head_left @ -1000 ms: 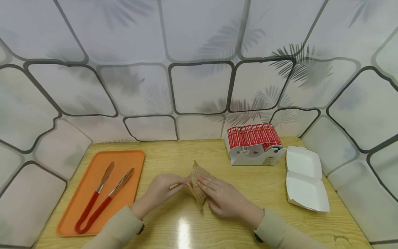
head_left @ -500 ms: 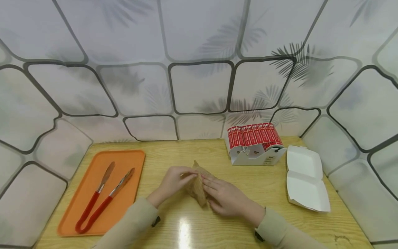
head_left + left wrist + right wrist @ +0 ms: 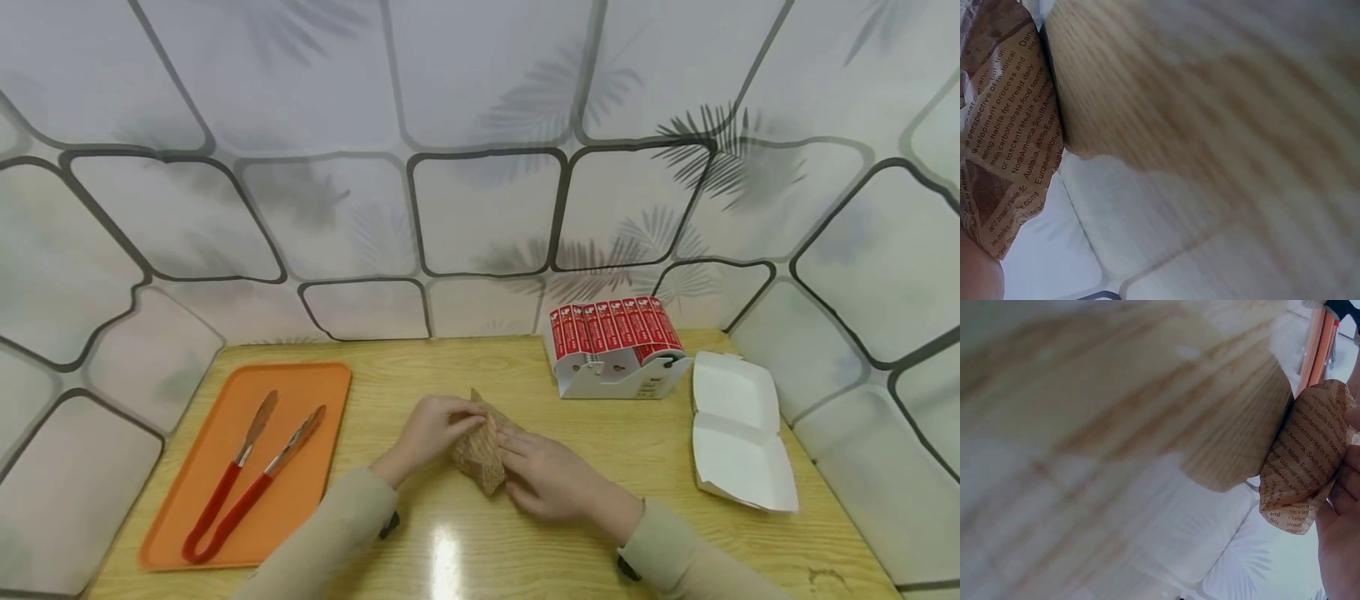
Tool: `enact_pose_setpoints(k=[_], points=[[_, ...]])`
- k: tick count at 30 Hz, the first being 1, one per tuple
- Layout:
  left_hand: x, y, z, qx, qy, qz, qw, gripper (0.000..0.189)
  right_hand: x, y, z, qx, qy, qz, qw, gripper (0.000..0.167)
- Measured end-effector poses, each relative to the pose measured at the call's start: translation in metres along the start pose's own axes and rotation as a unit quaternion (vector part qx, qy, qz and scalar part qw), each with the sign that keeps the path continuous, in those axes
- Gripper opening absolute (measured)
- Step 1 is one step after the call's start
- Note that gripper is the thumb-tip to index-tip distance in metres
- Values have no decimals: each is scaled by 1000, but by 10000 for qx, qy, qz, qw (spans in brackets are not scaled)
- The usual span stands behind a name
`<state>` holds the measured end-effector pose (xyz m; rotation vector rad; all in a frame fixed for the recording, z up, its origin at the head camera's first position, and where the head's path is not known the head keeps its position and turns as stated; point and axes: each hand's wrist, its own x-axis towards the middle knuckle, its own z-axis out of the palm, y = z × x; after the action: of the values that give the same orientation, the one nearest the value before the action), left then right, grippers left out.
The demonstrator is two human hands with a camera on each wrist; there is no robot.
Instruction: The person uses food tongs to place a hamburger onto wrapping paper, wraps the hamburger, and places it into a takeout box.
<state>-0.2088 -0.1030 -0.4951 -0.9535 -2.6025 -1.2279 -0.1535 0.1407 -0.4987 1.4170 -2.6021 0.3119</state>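
Brown paper packet [image 3: 480, 467] between a person's hands

It sits at the near middle of the wood table [image 3: 420, 375], with the left hand [image 3: 433, 433] at its left and far side and the right hand [image 3: 551, 475] against its right side. The left hand is nearly closed: thumb and fingers meet on the upper fold of the paper and pinch it. The right hand's fingers are extended and lie together, pressing on the packet without curling round it. One pointed end shows on the far side, past the fingers; the other end points to the near side, between the wrists. Dark printed lines of text cover the paper, sharpest in the left wrist view; what is inside is hidden. Beige sleeves [image 3: 337, 521] cover both forearms.

On the left, well apart from the packet, tongs [image 3: 247, 502] with red handles lie spread on an orange tray [image 3: 232, 392]. Far right, a white holder [image 3: 611, 383] carries a row of red packs [image 3: 611, 327]. Just to its right, a white clamshell [image 3: 742, 458] lies open. Behind stands a patterned wall [image 3: 487, 217].
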Motion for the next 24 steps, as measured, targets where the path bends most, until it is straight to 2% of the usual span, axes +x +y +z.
enact_pose_setpoints(k=[6, 10, 15, 24], points=[[3, -2, 3, 103, -47, -147, 9998, 16, -1, 2, 1, 25, 37, 23, 10000, 49], [3, -2, 5, 220, 5, -139, 9997, 15, -2, 2, 1, -173, 168, -50, 9997, 49], [2, 0, 6, 243, 95, -89, 9996, 14, -3, 3, 1, -320, 468, -105, 9983, 50], [0, 1, 9, 408, 157, -42, 9990, 14, -9, 6, -3, -374, 1026, 176, 9939, 59]])
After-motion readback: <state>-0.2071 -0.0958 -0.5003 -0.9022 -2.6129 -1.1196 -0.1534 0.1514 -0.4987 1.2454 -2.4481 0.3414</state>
